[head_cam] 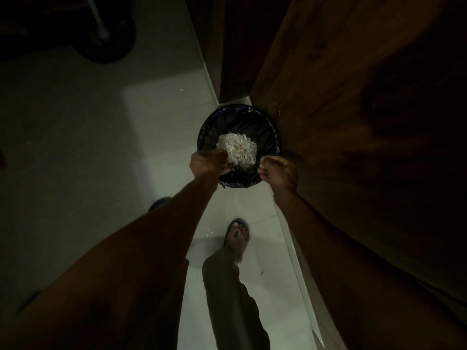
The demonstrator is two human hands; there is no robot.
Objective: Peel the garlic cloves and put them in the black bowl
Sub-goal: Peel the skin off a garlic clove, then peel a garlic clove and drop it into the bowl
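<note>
Dim light. A round black bin [238, 145] lined with a black bag [265, 130] stands on the white tiled floor [161, 127] beside a wooden door [341, 97]. A heap of pale garlic skins [237, 149] lies inside. Left hand [208, 162] grips the bag's near rim; right hand [279, 173] pinches the rim alongside. A sandalled foot [237, 238] stands below.

The bin [238, 145] between the hands is lined in glossy black plastic, and the heap of peels [237, 149] inside it is off-white. The floor [161, 127] is pale grey-white. The door [341, 102] is brown, wood-grained. The trouser leg [227, 294] is olive-grey.
</note>
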